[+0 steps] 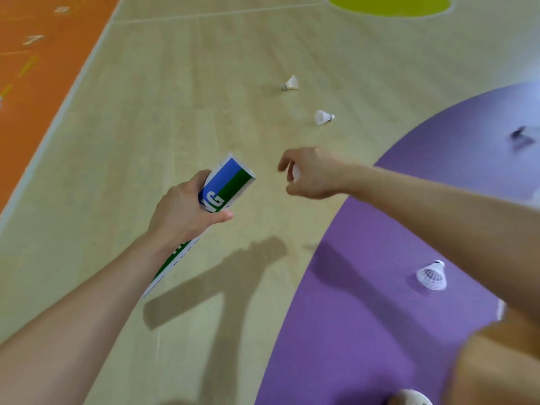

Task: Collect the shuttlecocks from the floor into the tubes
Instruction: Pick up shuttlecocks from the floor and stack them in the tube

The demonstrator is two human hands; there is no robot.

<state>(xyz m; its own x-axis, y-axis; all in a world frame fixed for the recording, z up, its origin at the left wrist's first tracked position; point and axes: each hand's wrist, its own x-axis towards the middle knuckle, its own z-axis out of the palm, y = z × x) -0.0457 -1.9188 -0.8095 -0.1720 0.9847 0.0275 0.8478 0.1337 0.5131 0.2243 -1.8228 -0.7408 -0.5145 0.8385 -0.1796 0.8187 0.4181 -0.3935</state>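
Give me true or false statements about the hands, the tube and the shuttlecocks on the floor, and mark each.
The left hand grips a white cardboard tube with blue and green bands. True.
The right hand is flat and empty. False: its fingers curl round a small white object.
A far white feathered shuttlecock and a nearer white feathered shuttlecock lie on the pale wooden floor. True.
The white mesh-skirted shuttlecock lies on orange floor. False: it lies on the purple floor patch.
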